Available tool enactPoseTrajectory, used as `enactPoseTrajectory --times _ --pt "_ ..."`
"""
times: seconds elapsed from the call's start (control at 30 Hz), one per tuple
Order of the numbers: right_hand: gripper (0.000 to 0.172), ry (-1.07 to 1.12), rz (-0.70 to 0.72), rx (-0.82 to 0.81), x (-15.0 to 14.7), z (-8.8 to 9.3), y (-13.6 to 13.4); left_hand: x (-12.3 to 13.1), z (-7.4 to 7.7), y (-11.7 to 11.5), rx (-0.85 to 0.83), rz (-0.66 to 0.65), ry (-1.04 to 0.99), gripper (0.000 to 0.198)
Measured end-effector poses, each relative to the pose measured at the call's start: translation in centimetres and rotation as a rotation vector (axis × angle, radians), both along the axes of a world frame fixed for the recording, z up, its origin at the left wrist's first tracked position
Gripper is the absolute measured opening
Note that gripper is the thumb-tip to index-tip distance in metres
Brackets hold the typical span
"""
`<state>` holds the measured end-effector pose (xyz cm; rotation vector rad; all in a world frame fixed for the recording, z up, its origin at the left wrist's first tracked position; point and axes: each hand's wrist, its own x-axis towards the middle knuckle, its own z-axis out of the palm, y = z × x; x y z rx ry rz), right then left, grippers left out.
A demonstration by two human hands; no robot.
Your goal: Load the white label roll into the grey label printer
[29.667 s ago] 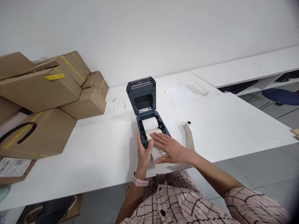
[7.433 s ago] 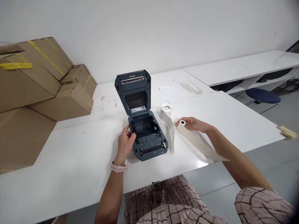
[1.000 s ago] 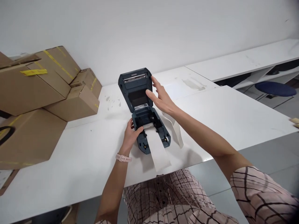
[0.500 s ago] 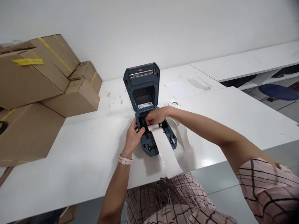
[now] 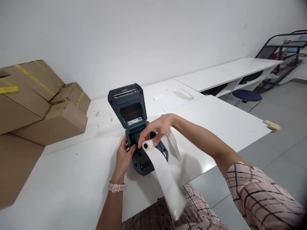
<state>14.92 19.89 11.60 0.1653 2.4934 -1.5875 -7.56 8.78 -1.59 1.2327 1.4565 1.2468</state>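
Observation:
A dark blue-grey label printer (image 5: 140,161) stands on the white table with its lid (image 5: 129,105) raised. My left hand (image 5: 124,156) grips the printer's left side, thumb over the rim and fingers along the outside. Above the open bay, my right hand (image 5: 159,126) holds a small roll of white label paper (image 5: 148,145) between thumb and fingers. The roll's dark core faces left. From it a long paper strip hangs down past the table's front edge, its lower end blurred. Behind my right wrist lies another length of whitish paper (image 5: 174,145), partly hidden.
Cardboard boxes (image 5: 64,123) with yellow tape are stacked at the left. Against the wall, a thin white sheet (image 5: 165,101) lies on the table (image 5: 79,179). A blue stool (image 5: 247,95) and a black-framed rack (image 5: 283,51) stand at the right.
My right hand has lifted the paper roll out of the printer's bay, and the strip hangs lower. My left hand keeps its grip on the printer. The view has shifted right.

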Motion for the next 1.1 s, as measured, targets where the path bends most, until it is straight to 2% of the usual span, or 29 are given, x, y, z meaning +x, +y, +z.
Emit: enactPoseTrajectory --times 0.07,0.13,0.17,0.23,0.33,0.43,0.53,0.63,0.73,0.87,1.0,1.1 --pt "0.052 0.127 -0.081 0.076 5.1 1.0 -2.8 -0.1 -0.1 0.0 -0.025 0.011 0.024 0.075" --pt "0.058 0.230 -0.286 0.200 10.8 0.9 -5.5 0.0 0.0 -0.2 -0.037 0.011 0.036 0.074" --pt "0.060 0.258 -0.398 0.229 13.6 0.5 -6.5 0.0 0.1 -0.3 -0.042 0.012 0.035 0.074" --pt "0.051 0.216 -0.444 0.146 18.0 -1.0 -7.6 0.1 0.2 -0.5 -0.051 0.024 0.031 0.075" --pt "0.028 0.192 -0.563 0.053 21.2 -4.3 -6.4 0.3 0.5 -0.7 -0.071 0.040 0.029 0.077" --pt "0.030 0.178 -0.714 0.019 20.8 -8.4 -3.3 0.4 0.5 -0.7 -0.093 0.047 0.023 0.080" --pt "0.035 0.180 -0.792 -0.067 19.5 -12.3 -0.6 0.4 0.4 -0.7 -0.110 0.070 0.014 0.081" --pt "0.042 0.198 -0.781 -0.153 19.2 -14.4 0.5 0.6 0.5 -0.6 -0.100 0.083 0.000 0.082" --pt "0.058 0.176 -0.769 -0.189 20.2 -14.1 0.8 0.8 0.8 -0.6 -0.115 0.096 -0.011 0.083" --pt "0.069 0.151 -0.863 -0.157 20.3 -11.9 2.8 0.8 0.9 -0.6 -0.113 0.069 0.000 0.078" --pt "0.095 0.127 -0.866 -0.086 16.0 -11.2 6.5 0.4 0.2 -0.4 -0.090 0.032 -0.009 0.077" --pt "0.093 0.107 -0.851 -0.097 12.4 -12.2 8.3 0.2 -0.1 -0.4 -0.099 0.026 -0.016 0.079"
